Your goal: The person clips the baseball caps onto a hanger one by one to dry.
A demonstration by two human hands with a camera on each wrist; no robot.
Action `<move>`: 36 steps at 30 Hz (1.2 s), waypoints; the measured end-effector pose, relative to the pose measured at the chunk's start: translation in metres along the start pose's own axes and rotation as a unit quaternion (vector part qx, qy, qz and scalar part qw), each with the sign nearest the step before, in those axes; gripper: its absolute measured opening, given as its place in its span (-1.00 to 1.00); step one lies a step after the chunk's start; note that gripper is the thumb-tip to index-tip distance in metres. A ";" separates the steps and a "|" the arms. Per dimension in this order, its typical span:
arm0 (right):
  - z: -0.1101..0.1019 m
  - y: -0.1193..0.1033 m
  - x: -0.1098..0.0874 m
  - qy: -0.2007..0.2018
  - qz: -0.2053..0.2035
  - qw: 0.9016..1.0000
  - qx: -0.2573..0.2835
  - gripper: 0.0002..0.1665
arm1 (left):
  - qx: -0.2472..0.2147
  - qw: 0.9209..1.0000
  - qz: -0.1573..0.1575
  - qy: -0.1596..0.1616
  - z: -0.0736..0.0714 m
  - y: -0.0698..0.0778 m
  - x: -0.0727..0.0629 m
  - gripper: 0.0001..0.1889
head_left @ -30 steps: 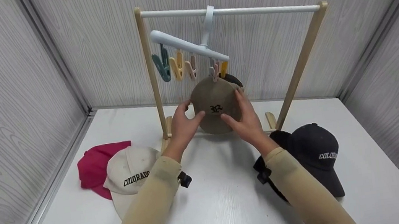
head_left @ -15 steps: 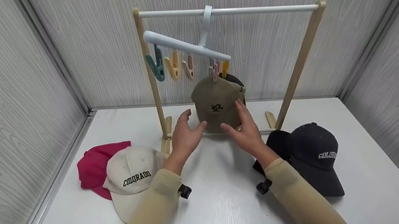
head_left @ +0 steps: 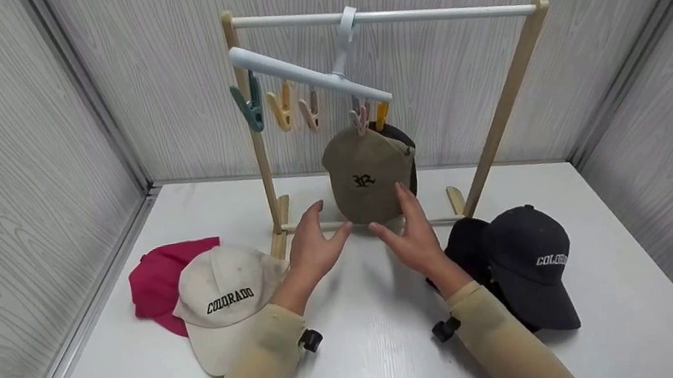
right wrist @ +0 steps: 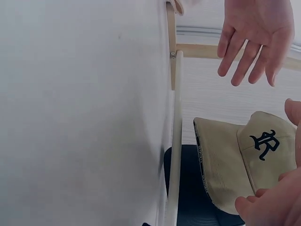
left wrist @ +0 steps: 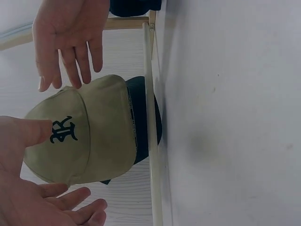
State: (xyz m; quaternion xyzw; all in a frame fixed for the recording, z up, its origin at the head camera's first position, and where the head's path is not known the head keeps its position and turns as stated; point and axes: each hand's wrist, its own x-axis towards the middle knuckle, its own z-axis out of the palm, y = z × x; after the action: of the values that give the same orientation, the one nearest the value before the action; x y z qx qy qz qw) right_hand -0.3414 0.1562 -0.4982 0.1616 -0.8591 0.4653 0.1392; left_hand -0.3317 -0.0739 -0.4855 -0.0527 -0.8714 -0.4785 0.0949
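Note:
An olive-tan cap (head_left: 367, 172) with a dark letter on its front hangs from a pink clothespin (head_left: 359, 117) on a white clip hanger (head_left: 308, 75). Behind it, a dark cap (head_left: 402, 135) hangs from an orange clothespin (head_left: 382, 114). My left hand (head_left: 314, 244), fingers spread and holding nothing, is just below and left of the tan cap. On the other side, my right hand (head_left: 414, 237) is spread too, its fingertips overlapping the cap's lower right edge in the head view. In the left wrist view, both hands flank the tan cap (left wrist: 108, 127) with relaxed fingers.
The hanger tilts from a white rod on a wooden-legged rack (head_left: 511, 107). Green, yellow and pale pink clothespins (head_left: 310, 111) dangle at its left. A white cap (head_left: 227, 294) overlaps a red cap (head_left: 160, 284) at left; navy caps (head_left: 531, 261) lie at right.
Both hands have drawn back and down from the tan cap, which they flanked closely a second ago. The hanger has turned a little, its left end shifting left, and the cap has turned with it.

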 end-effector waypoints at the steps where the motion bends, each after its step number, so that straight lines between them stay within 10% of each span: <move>1: 0.001 0.000 -0.002 -0.003 0.001 1.000 -0.002 0.17 | 0.003 1.000 -0.002 -0.003 0.000 0.000 -0.002 -0.15; 23: 0.007 0.001 -0.020 -0.067 0.048 0.997 0.007 0.21 | 0.109 0.993 0.031 -0.012 -0.010 -0.002 -0.032 -0.13; 36: 0.008 0.001 -0.021 -0.092 0.063 0.994 0.013 0.26 | 0.137 0.990 0.023 0.010 -0.041 -0.003 -0.034 -0.14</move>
State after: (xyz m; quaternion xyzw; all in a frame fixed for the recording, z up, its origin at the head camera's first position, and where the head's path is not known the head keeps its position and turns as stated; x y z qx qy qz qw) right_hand -0.3231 0.1531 -0.5113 0.1509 -0.8705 0.4675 0.0279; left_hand -0.2941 -0.1105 -0.4740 -0.0544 -0.9263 -0.3529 0.1205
